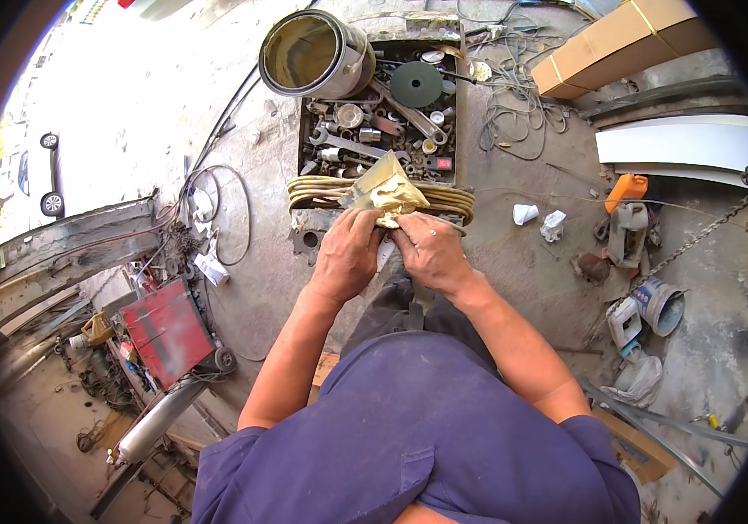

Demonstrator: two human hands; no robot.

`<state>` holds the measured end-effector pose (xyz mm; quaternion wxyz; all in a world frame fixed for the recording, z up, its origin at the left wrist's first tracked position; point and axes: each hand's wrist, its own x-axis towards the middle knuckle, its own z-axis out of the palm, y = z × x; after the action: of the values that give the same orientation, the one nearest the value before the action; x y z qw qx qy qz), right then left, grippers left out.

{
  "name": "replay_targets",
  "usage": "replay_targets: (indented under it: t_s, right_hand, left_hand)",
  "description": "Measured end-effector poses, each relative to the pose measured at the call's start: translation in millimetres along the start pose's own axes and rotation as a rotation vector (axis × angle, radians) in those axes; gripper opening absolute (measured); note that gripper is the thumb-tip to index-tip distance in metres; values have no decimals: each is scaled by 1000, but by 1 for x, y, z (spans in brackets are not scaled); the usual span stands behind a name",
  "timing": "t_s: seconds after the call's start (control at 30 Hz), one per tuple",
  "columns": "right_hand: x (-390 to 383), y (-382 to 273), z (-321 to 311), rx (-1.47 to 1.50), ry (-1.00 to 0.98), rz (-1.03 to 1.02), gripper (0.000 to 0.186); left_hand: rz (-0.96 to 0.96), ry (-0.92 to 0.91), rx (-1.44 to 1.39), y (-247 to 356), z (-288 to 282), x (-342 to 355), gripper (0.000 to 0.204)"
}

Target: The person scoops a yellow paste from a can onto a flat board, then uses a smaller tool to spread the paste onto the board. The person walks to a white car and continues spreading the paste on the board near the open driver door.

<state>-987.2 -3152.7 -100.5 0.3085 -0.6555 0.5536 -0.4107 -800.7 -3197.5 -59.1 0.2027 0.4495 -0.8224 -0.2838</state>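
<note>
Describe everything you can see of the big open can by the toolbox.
The can is wide and cylindrical, with a round rim and no lid on. It looks like metal; its grey outer wall is streaked and stained. Tan-brown residue coats the inside, though how much it holds is hard to tell. Its mouth faces the camera. It stands at the toolbox's far left corner, overlapping it in view; what supports it is hidden. Neither the left hand nor the right hand touches it.

A long brown cardboard box with yellow straps [623, 45] lies near tangled grey cable [524, 112]; a white plastic bucket with blue markings [656, 301] sits just beside a white plastic container [625, 323].
</note>
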Motion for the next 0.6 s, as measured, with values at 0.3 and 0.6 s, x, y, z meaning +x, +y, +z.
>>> replay_targets:
  t_s: [0.3,0.6]
  right_hand:
    - [4,2,9,35,8,119,13]
    - [7,-3,12,7,54,178,15]
  left_hand:
    - [-23,49,140,0,5,9,10]
    - [-28,23,135,-7,5,16,12]
